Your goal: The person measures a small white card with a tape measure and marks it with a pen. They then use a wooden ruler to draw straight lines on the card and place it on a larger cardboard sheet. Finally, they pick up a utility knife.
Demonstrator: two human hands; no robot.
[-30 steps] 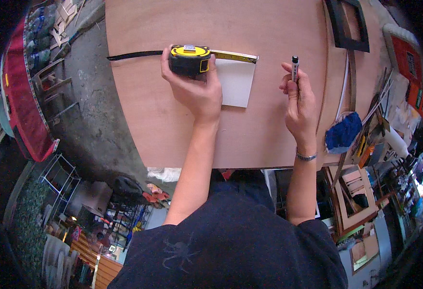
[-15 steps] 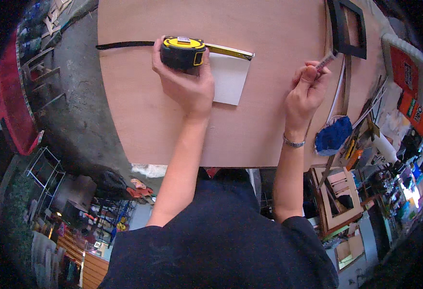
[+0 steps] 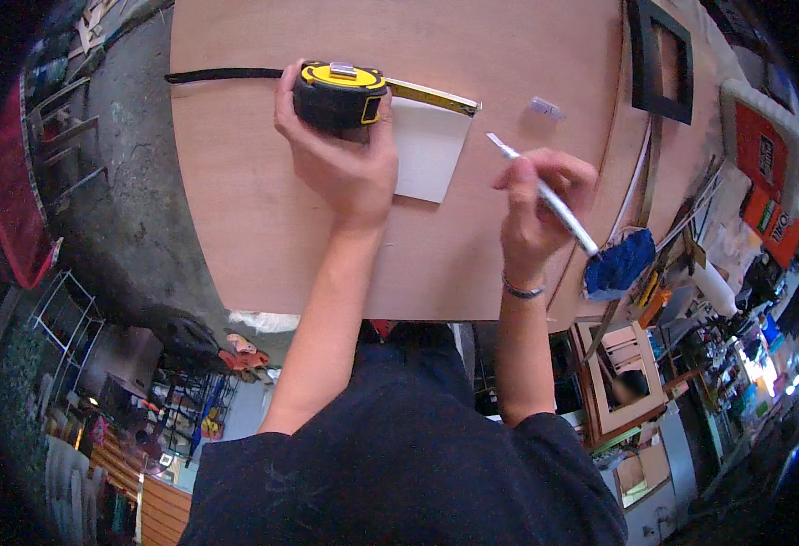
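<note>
My left hand [image 3: 345,173] grips a black-and-yellow tape measure [image 3: 337,100] lying over the plywood board [image 3: 235,182]. Its blade [image 3: 427,96] extends rightward along the top edge of a white rectangular piece [image 3: 427,159], and a black strap [image 3: 222,76] trails left. My right hand [image 3: 536,205] is closed on a slim white marker [image 3: 572,224], held slanted, its uncapped tip pointing up-left toward the end of the blade and the white piece. A small clear cap [image 3: 548,108] lies on the board beyond the marker.
At the right lie a black frame [image 3: 645,55], long strips [image 3: 636,168], a blue cloth [image 3: 618,264] and red-orange packages [image 3: 763,150]. Concrete floor [image 3: 126,209] borders the board at left, with metal racks [image 3: 62,309] and a red padded item [image 3: 12,200]. A wooden panel stands lower right [image 3: 600,400].
My right hand has moved down-left and turned the marker so its tip points up-left. A clear cap now lies on the board. The view has shifted slightly; my left hand still holds the tape measure.
</note>
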